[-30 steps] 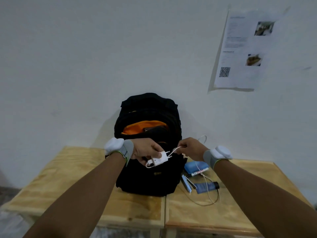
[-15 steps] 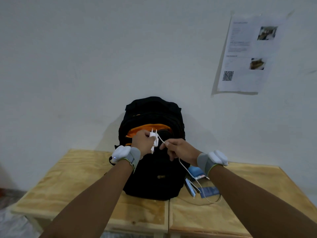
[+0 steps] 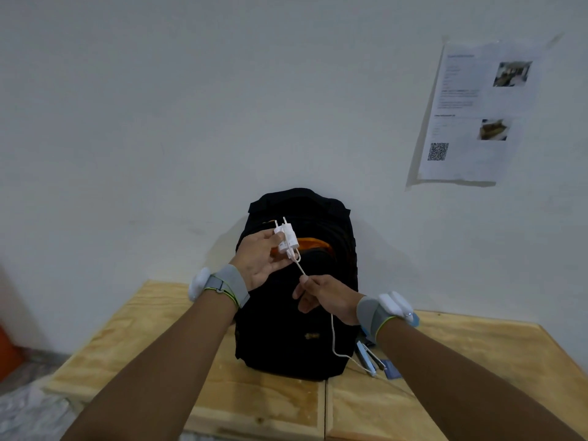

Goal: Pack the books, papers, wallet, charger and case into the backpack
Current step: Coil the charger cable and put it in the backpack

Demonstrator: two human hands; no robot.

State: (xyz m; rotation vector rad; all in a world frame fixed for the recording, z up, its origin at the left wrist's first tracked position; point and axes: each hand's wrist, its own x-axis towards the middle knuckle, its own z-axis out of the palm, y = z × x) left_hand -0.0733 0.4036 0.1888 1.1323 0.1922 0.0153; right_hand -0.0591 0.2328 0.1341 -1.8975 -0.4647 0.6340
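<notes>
A black backpack (image 3: 280, 338) stands upright against the wall, its top open and showing an orange lining (image 3: 313, 243). My left hand (image 3: 259, 261) holds a white charger plug (image 3: 287, 238) in front of the bag's opening, prongs pointing up. Just below and to the right, my right hand (image 3: 327, 297) pinches the charger's white cable (image 3: 334, 338), which hangs down to the table. Small blue items (image 3: 366, 358) lie on the table to the right of the bag, partly hidden by my right arm.
The bag rests on a light wooden table (image 3: 191, 370) made of two boards with a seam in the middle. A printed sheet with a QR code (image 3: 471, 119) is taped to the white wall. An orange object (image 3: 8, 351) sits at the far left edge.
My left hand has turned the plug prongs-up and lifted it slightly. My right hand has slid down along the cable, away from the plug, pulling the cable taut between both hands.
</notes>
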